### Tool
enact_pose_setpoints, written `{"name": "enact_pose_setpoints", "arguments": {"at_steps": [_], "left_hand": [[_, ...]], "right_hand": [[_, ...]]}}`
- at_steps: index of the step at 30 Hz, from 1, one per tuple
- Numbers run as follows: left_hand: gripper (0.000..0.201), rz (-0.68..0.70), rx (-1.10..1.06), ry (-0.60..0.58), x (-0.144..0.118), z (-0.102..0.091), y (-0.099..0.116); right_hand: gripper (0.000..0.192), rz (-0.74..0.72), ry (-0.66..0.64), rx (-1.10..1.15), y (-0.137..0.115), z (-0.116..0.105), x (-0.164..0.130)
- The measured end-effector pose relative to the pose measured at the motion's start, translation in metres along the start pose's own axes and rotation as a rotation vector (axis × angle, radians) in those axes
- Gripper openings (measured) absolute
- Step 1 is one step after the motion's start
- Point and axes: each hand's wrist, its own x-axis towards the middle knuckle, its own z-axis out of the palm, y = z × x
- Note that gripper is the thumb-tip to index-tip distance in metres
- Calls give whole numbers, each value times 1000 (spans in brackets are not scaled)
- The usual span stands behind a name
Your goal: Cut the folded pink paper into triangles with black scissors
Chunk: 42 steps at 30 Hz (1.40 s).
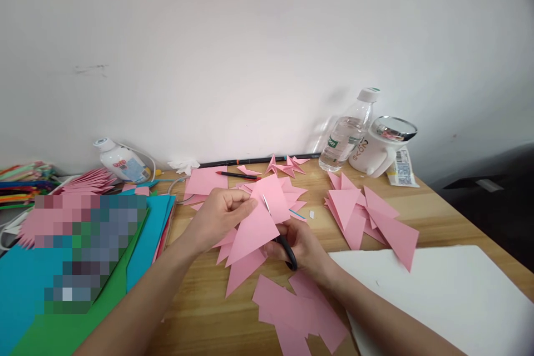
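An angular pink sheet of paper (248, 236) is held above the middle of the brown wooden table (194, 303), its left edge pinched between thumb and fingers of the left hand (223, 212). Black-handled metal scissors (287, 253) are gripped by curled fingers of the right hand (303, 245), one blade seen over the sheet. Pointed pink paper pieces (348, 211) are heaped to the right.

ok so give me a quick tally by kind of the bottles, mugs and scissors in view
Bottles: 2 (clear bottle, white bottle)
Mugs: 1 (white mug)
Scissors: 1
Total: 4
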Motion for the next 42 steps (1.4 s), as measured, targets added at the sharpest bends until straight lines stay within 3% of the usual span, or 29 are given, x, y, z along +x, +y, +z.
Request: {"name": "enact_pose_setpoints", "arguments": {"at_steps": [28, 42], "left_hand": [[36, -13, -12, -14, 0, -1, 0], [35, -24, -46, -35, 0, -1, -1]], "right_hand": [[25, -23, 4, -37, -1, 1, 0], [8, -19, 16, -51, -3, 3, 0]]}}
